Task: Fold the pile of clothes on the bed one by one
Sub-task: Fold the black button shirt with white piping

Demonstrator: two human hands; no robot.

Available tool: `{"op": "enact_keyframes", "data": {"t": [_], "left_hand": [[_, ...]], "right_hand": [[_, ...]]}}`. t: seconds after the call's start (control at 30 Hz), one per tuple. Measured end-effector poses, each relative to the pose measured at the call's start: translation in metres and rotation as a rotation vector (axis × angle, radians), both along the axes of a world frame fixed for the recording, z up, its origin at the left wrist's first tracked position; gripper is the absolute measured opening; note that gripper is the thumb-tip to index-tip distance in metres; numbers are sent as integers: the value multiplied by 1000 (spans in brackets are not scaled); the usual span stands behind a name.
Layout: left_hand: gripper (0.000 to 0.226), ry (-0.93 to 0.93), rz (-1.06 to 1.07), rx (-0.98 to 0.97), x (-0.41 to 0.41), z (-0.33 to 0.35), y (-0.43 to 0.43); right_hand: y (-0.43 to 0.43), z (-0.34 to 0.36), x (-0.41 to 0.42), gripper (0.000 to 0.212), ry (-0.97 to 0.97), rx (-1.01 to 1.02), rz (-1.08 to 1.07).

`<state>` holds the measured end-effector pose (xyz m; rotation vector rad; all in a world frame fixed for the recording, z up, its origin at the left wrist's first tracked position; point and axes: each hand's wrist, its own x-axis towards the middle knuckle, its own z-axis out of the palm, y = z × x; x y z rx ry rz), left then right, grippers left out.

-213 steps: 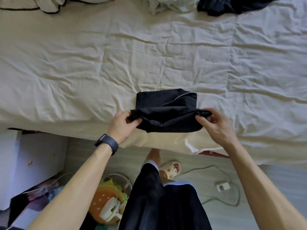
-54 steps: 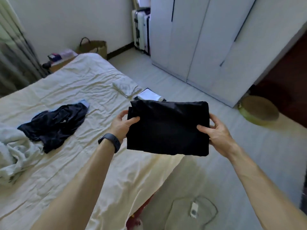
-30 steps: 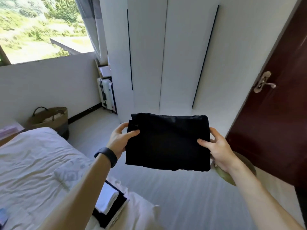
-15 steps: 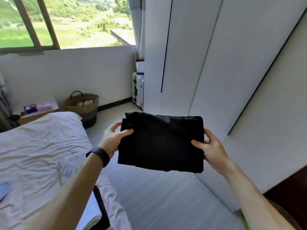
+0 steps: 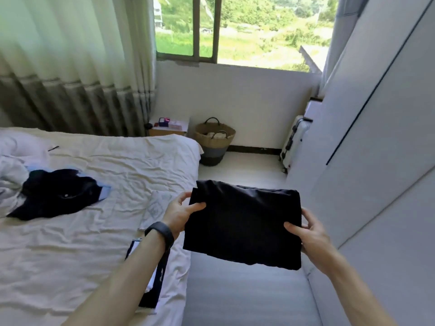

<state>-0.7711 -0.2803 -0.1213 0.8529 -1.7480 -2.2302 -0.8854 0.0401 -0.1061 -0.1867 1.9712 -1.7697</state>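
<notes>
Head view, item held: a folded black garment (image 5: 242,223), a flat rectangle carried in the air over the floor just off the bed's (image 5: 94,231) edge, level and apart from the mattress.
Left hand (image 5: 181,214): grip closed on the garment's left edge, thumb on top and fingers beneath; a dark wristband (image 5: 161,232) sits on the wrist.
Right hand (image 5: 310,234): grip closed on the right edge, thumb lying across the top face.
Items left to fold: a crumpled black garment (image 5: 56,195) lies spread on the sheet well to the left, touching a pale heap (image 5: 10,177) at the frame's edge.
Items already folded: a pale folded piece (image 5: 155,208) and a dark-and-white folded stack (image 5: 153,278) lie near the bed's edge, partly hidden by the left forearm.
Handling, judged: the cloth appears light, soft and limp; the fold holds its shape only while both edges are supported, and a one-sided hold would likely let the layers sag open.
Where to hold, judged: opposite short edges, pinching all layers together.
Step in hand, judged: carrying the finished fold to be set down, probably by the folded pieces.
</notes>
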Motion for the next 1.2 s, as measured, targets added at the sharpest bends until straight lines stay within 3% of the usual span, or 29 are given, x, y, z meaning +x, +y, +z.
{"op": "enact_keyframes", "data": {"t": [0.23, 0.47, 0.83, 1.0, 1.2], "left_hand": [[32, -77, 321, 102, -14, -63, -57], [30, -207, 556, 232, -42, -130, -116], [31, -365, 1019, 473, -117, -223, -167], [29, -386, 1196, 483, -165, -262, -213], [31, -452, 1393, 428, -178, -310, -246]], "right_hand": [[-113, -45, -97, 47, -83, 85, 298], [-231, -101, -180, 50, -161, 327, 477], [-458, -192, -320, 48, -182, 610, 976], [-568, -234, -369, 46, -150, 639, 1151], [-652, -293, -368, 46, -96, 659, 1302]]}}
